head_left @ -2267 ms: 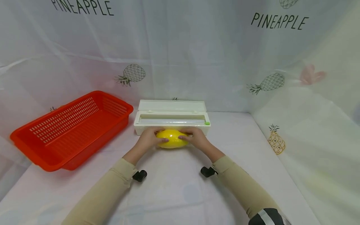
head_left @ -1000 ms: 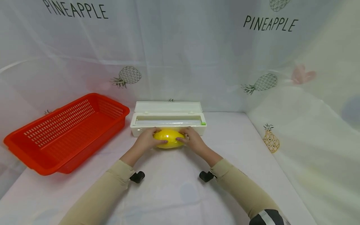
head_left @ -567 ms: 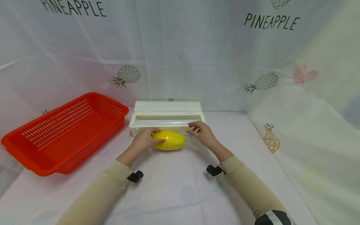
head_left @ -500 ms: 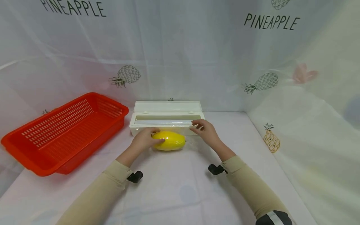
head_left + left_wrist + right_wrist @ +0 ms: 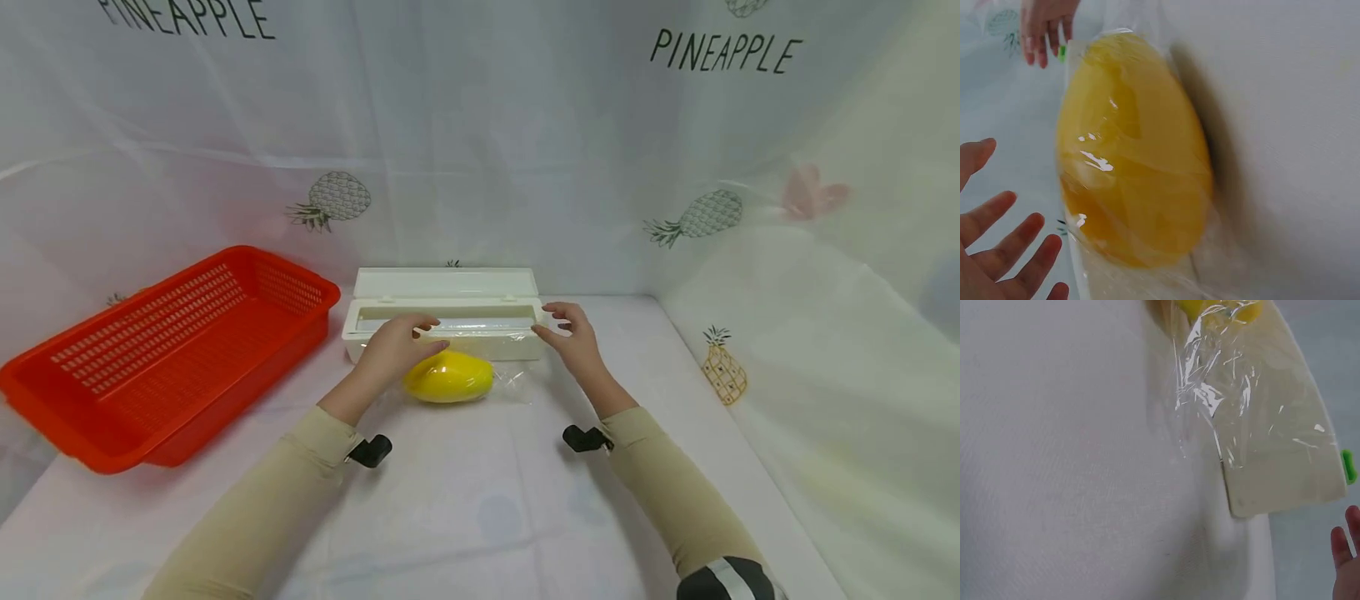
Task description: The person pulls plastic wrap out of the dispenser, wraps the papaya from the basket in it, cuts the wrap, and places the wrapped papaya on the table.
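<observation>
A smooth yellow oval fruit (image 5: pixel 452 377), perhaps a mango, lies on the table wrapped in clear plastic film (image 5: pixel 1207 394). The film runs from it over the front of the white cling film dispenser (image 5: pixel 480 347), whose lid is raised. My left hand (image 5: pixel 393 350) hovers over the fruit's left end, with fingers spread and apart from it in the left wrist view. At the dispenser's right end is my right hand (image 5: pixel 577 340), holding nothing. In the right wrist view its fingers (image 5: pixel 1340 548) are just off the green slider (image 5: pixel 1349 467).
A red plastic basket (image 5: pixel 202 400) with slotted sides stands to the left on the white-covered table (image 5: pixel 480 517). Behind and to the right hangs a pineapple-print curtain (image 5: pixel 480 167). A black wrist camera (image 5: pixel 371 451) sits on the left cuff.
Both hands gripped the fruit earlier. The right let go and moved right to the dispenser's end; the left has since released and lifted slightly. Loose film now shows right of the fruit.
</observation>
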### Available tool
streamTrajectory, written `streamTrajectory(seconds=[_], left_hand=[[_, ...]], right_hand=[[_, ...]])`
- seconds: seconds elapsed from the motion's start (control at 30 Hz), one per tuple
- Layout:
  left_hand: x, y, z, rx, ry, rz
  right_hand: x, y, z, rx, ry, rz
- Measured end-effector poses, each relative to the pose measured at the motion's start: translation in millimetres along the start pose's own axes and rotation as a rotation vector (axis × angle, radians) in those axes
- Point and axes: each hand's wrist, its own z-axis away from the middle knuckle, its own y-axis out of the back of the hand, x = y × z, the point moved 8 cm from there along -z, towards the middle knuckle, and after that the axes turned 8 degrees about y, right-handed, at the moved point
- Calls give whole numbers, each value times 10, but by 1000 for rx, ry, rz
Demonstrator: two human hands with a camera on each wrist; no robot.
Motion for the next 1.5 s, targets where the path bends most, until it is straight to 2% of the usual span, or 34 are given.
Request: streamTrajectory(seconds=[0.23,0.47,0.6,0.7,0.9,1.1,1.27,1.5], left_hand=[[225,14,-64,-14,-49,24],[471,-91,-127,-46,-117,26],[678,-219,-239,-123,-190,8],[860,-341,-335,-198,-254,-53],[1168,-562,-487,-280,-393,-262],[1425,-732,-652,-274,-519,-414],[1514,-823,-788,-269,-544,-430],[1540,-982,-908,-264,-558,-501]], right_hand=[[221,-256,-64,-139,-145,-55],[417,-244,-57,-182,-212,0],[534,-211,-26,-197,-297,-38],[572,-208,-15,-192,-330,-75],[574,-233,-34,-166,-304,-124],[618,-241,-46,-191,-287,-113],[683,-253,-47,-184,-310,-126],[715,-334,-52,-149,-291,-285]])
